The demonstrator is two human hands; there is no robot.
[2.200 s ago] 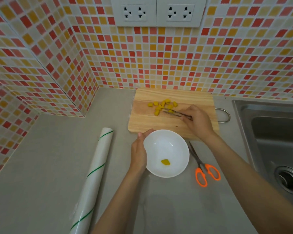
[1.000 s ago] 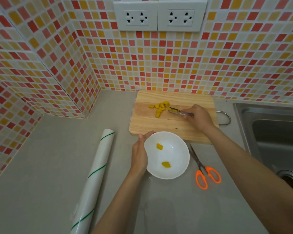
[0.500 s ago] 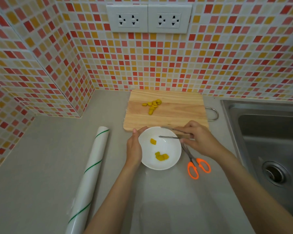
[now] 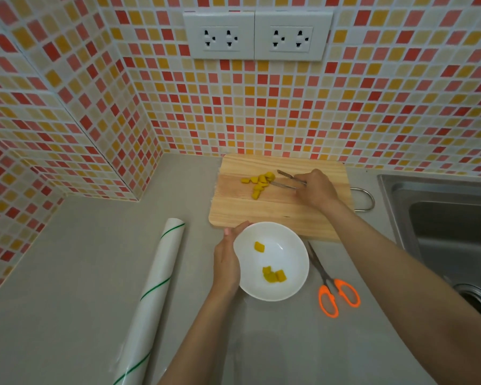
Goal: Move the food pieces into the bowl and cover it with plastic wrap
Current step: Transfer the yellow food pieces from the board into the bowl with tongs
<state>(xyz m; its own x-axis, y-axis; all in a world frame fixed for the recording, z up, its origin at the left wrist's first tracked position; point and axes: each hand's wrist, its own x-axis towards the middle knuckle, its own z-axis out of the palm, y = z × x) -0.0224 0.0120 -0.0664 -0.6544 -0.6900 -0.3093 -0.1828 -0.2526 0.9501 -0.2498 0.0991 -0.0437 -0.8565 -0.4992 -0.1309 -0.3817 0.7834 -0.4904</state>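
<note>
**Tongs back at the pile, more pieces to move**

The wrap roll (image 4: 150, 295), a long white tube with thin green stripes, lies untouched toward the left of the grey counter (image 4: 67, 273), running from the near edge back toward the board. It looks smooth and light, likely to roll if nudged.

The left hand (image 4: 227, 262) cups the left rim of the bowl (image 4: 295, 259), fingers curled round it and steadying it. The bowl is round, glossy white, probably ceramic, and sits just in front of the board's near edge. A few yellow pieces (image 4: 272, 275) lie in it, one apart from a small cluster.

The wooden board (image 4: 283, 215), pale with visible grain and rounded corners, stands against the tiled back wall. The remaining food (image 4: 258, 183) sits in a loose heap near its far left part: small, soft-looking yellow chunks.

The right hand (image 4: 315, 190) grips slim metal tongs (image 4: 286, 180), whose tips are spread at the heap's right side.

Transfer is the step in hand, and roughly a third looks done. Next the tips must close gently on a chunk, then carry it to the bowl.

Orange-handled scissors (image 4: 331, 287) lie right of the bowl; a steel sink (image 4: 442, 218) fills the counter's right end.
</note>
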